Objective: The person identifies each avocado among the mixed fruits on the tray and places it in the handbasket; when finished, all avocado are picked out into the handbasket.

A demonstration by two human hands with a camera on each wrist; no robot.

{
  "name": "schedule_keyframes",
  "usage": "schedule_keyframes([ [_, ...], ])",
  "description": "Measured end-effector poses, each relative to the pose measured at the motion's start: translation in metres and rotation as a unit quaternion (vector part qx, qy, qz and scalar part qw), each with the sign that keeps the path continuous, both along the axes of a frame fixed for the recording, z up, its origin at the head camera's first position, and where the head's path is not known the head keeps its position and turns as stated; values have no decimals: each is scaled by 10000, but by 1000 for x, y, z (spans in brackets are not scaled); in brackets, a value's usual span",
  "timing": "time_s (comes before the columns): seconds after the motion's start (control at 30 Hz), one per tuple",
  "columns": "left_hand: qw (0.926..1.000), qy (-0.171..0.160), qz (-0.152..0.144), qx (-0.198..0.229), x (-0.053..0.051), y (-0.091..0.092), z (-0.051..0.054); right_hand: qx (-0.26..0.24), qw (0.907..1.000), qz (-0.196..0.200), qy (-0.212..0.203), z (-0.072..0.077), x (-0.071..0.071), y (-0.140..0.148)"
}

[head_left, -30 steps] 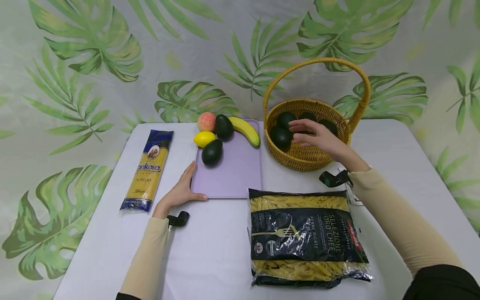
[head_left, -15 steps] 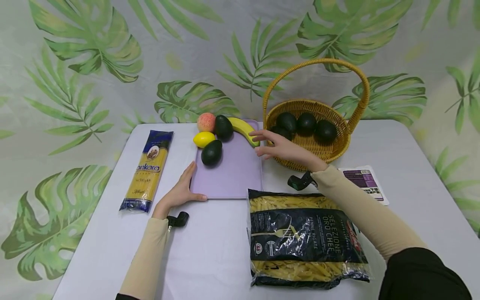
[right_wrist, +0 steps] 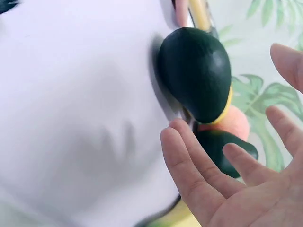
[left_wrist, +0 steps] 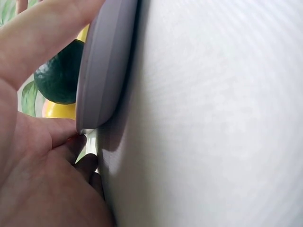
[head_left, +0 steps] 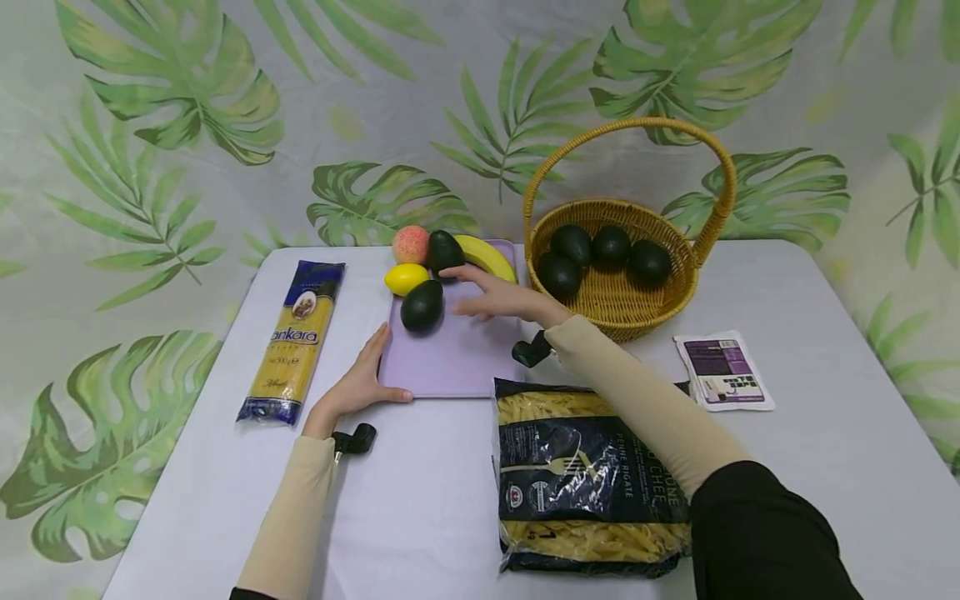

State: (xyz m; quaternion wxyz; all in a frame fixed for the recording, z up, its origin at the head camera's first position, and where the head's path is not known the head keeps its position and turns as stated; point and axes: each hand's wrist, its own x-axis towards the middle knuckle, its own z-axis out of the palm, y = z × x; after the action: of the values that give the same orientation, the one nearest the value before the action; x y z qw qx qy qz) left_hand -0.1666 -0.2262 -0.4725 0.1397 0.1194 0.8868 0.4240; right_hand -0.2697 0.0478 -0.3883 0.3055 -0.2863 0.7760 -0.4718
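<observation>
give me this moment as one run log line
left hand: touching tray, near left corner; right hand: above tray, holding nothing; tray: two avocados, banana; far left: lemon, peach; basket: four avocados

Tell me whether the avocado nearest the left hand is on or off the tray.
On: in the head view, the avocado lies inside the outline of the tray, bare surface showing in front.

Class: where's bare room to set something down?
Free: the front of the lilac rectangular tray, by the left hand; white tablecloth between the beige left sleeve and the black plastic penne bag. Crowded: around the tray's back, with round pink peach, oval yellow lemon, curved yellow banana, two oval dark-green avocados; the right hand hovers nearby.
</observation>
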Motion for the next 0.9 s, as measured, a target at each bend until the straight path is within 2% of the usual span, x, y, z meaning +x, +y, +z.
schedule_keyframes([
  [0.27, 10000, -74, 36, -6, 0, 1, 2, 514, 9982, -223, 219, -9, -8, -34],
  [0.47, 10000, -44, 32, -17, 1, 2, 4, 779, 9953, -283, 511, -12, -6, -53],
  [0.63, 10000, -59, 37, -41, 2, 2, 4, 1150, 9884, -502, 858, -17, -5, -67],
  [0.8, 10000, -45, 20, -51, 2, 2, 4, 966, 9874, -891, 879, -20, -2, -73],
  [0.9, 10000, -39, 17, -73, 1, 2, 4, 764, 9877, -979, 945, -20, -1, -73],
])
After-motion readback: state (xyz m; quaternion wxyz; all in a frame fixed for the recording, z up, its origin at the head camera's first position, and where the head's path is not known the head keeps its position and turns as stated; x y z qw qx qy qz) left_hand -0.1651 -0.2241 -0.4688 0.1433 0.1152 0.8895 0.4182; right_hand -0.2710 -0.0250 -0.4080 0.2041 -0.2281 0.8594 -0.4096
